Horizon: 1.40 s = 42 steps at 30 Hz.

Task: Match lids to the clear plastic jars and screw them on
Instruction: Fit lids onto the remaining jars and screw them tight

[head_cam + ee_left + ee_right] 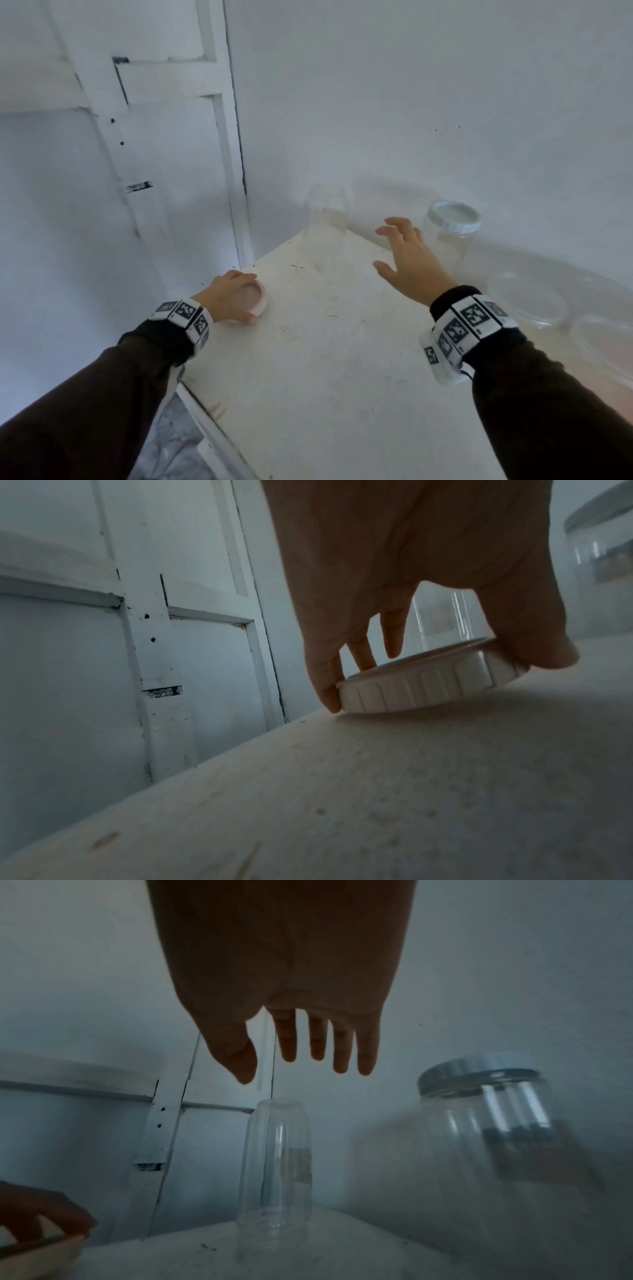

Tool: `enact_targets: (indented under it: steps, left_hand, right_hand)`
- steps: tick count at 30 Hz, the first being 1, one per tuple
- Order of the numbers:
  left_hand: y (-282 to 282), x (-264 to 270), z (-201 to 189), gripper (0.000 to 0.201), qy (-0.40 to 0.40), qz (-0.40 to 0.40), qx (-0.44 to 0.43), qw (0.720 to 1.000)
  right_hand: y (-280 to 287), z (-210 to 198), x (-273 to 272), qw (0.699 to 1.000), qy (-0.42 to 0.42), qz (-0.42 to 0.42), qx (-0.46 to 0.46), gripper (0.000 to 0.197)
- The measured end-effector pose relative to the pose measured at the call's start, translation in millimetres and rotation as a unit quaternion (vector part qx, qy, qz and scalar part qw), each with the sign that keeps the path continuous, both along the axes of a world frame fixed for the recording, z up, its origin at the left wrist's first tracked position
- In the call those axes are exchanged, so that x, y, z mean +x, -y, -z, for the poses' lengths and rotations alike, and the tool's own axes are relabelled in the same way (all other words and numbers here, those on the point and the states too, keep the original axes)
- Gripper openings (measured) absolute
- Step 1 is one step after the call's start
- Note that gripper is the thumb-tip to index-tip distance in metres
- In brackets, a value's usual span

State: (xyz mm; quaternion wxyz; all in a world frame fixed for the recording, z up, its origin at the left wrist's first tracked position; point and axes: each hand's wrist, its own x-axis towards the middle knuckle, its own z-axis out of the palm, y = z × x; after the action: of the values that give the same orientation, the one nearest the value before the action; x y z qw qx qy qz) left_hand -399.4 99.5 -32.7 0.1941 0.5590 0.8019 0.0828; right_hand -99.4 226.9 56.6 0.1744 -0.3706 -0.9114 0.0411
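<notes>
While the left hand (404, 569) pinches a white lid (431, 681) on the worktop (325, 342), the right hand (406, 262) hovers — fingers (342, 1047) spread — near the open jar (277, 1164).

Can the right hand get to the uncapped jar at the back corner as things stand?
Probably yes. The right hand hovers open above the table, and nothing stands between it and the uncapped jar; the capped jar sits off to its right.
</notes>
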Motion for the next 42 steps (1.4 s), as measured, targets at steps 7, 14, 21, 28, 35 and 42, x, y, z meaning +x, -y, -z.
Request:
enact_targets:
  steps: [7,14,21,28,35,42]
  left_hand:
    - [18.6,-9.5,-17.8,0.093,0.08,0.006,0.128,0.989]
    - [52.1,-25.6,-43.2,0.095,0.126,-0.014,0.242,0.962]
    - [72.0,-43.1,-55.9,0.105,0.159,-0.009,0.269,0.95]
    - [71.5,-55.9,-60.2,0.099,0.163,-0.003,0.28,0.946]
    - [59.3,-55.9,-60.0,0.096,0.18,0.024,0.294,0.939]
    - [32.3,-37.1,-65.2,0.1,0.18,0.057,0.292,0.938]
  right_hand:
    - [-25.3,-17.0,-73.4,0.999,0.043,-0.019,0.014,0.057]
    - [-47.3,-20.2,-131.5,0.996,0.08,0.002,0.041,0.074]
    - [-63.0,-14.5,-152.5,0.993,0.103,0.052,-0.01,0.085]
    - [-60.4,-19.0,-154.0,0.982,0.158,0.094,0.049,0.089]
    - [-36.2,-25.5,-140.5,0.979,0.169,0.1,0.06,0.083]
    - [-15.3,-9.2,-94.3,0.987,-0.001,0.146,-0.071,0.082]
